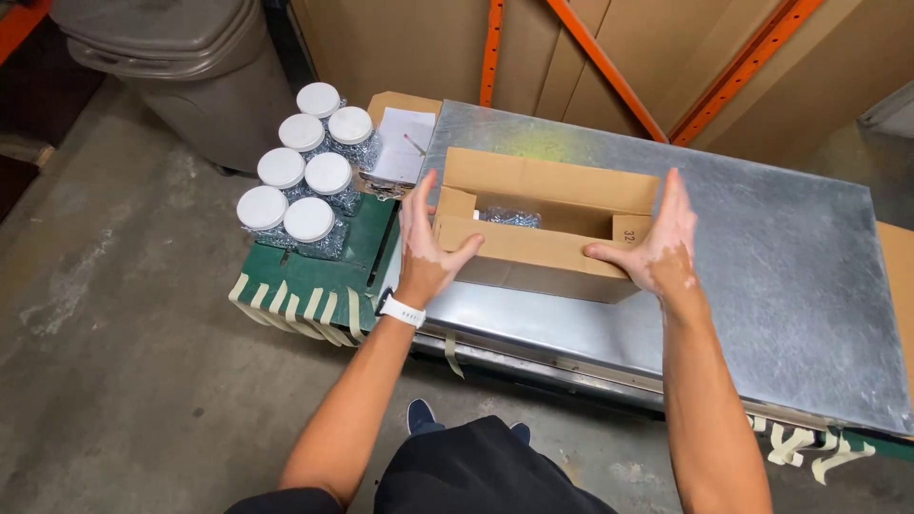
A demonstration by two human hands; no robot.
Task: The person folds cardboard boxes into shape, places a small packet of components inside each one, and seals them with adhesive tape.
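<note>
Head view: we brace the open cardboard box [543,249] on the metal tabletop [781,276], left hand [426,249] and right hand [657,249] flat-fingered against its ends (chain inside). Next move, we judge: squeeze evenly.

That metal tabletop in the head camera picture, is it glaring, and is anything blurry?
Head view: the metal tabletop shows only a soft, dull sheen, brightest with a yellowish patch behind the open cardboard box. The left hand and right hand on the box ends look sharp. The white-lidded jars are crisp too. Soft shadow lies under the box's front edge; light is even.
</note>
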